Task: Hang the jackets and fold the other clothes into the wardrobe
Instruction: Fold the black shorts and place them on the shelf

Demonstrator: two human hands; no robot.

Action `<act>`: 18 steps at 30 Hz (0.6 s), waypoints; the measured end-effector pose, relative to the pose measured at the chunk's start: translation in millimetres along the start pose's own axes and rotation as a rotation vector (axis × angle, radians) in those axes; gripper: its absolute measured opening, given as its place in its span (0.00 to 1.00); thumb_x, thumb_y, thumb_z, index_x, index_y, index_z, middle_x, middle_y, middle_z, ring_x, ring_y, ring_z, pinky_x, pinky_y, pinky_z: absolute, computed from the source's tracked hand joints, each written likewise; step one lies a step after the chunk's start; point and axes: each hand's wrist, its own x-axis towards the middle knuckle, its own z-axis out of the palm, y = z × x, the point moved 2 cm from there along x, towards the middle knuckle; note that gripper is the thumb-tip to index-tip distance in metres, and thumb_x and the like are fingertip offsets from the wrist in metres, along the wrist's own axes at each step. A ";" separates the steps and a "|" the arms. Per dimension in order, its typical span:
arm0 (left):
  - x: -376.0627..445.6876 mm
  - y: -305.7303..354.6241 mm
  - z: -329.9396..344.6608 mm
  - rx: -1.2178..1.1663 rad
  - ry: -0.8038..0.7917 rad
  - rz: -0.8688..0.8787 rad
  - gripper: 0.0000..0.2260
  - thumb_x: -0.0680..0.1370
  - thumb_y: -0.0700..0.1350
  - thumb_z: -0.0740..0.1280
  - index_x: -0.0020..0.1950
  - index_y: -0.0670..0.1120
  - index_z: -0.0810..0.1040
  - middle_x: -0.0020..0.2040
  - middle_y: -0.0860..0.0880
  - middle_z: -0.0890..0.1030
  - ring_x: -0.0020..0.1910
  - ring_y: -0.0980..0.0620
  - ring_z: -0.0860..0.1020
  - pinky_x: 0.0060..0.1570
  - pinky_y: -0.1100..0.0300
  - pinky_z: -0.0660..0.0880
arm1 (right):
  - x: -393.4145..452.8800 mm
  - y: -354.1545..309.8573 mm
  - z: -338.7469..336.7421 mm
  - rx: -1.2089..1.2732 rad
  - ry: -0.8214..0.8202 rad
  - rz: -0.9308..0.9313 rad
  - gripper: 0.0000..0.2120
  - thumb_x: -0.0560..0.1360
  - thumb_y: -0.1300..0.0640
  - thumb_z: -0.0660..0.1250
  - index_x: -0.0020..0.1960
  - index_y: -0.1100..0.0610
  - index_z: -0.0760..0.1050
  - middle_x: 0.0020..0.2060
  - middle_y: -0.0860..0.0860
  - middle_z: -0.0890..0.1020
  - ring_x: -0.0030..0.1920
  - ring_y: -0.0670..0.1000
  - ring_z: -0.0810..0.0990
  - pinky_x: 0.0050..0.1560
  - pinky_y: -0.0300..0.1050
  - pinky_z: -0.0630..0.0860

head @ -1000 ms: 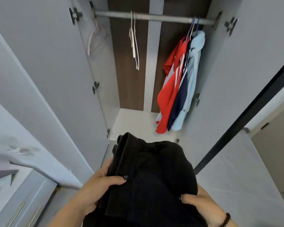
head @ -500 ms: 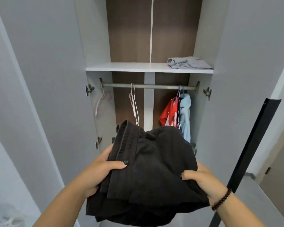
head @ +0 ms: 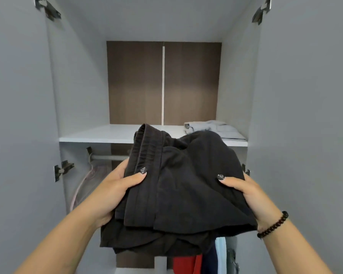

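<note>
Open wardrobe (head: 77, 95): folded grey garment (head: 212, 128) on shelf (head: 99, 134) beyond grip. Left hand (head: 115, 186), right hand (head: 248, 191) clasp folded black garment (head: 182, 184) by opposite edges, thumbs on top.

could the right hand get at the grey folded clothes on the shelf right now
Probably not yet: the right hand and left hand both grip the black clothes. The path to the grey clothes on the shelf looks open.
</note>
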 end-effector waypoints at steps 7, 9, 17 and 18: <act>97.5 -12.7 -19.1 -0.063 -0.015 0.067 0.19 0.69 0.53 0.73 0.60 0.58 0.80 0.60 0.50 0.82 0.59 0.47 0.81 0.54 0.52 0.76 | 95.9 -34.4 -17.0 -0.164 0.039 -0.107 0.25 0.60 0.65 0.70 0.57 0.56 0.78 0.50 0.55 0.85 0.47 0.55 0.85 0.37 0.43 0.80; 129.2 -15.0 -24.9 -0.060 -0.020 0.074 0.17 0.71 0.52 0.73 0.59 0.56 0.80 0.59 0.49 0.82 0.58 0.47 0.81 0.54 0.51 0.76 | 123.9 -41.6 -20.9 -0.211 0.046 -0.123 0.21 0.65 0.69 0.68 0.56 0.56 0.79 0.49 0.55 0.85 0.47 0.56 0.85 0.39 0.44 0.81; 271.0 26.2 -28.2 -0.046 -0.122 0.176 0.13 0.76 0.46 0.67 0.61 0.48 0.78 0.55 0.50 0.84 0.54 0.52 0.83 0.44 0.63 0.79 | 241.6 -118.3 -33.8 -0.334 0.102 -0.274 0.22 0.68 0.71 0.65 0.58 0.55 0.78 0.49 0.56 0.85 0.47 0.54 0.85 0.41 0.43 0.81; 291.3 33.9 -25.1 -0.018 -0.137 0.185 0.12 0.78 0.45 0.66 0.61 0.48 0.78 0.55 0.51 0.84 0.54 0.53 0.83 0.45 0.63 0.79 | 254.8 -130.9 -35.4 -0.359 0.115 -0.310 0.22 0.68 0.72 0.65 0.58 0.55 0.78 0.49 0.55 0.85 0.48 0.53 0.85 0.41 0.42 0.81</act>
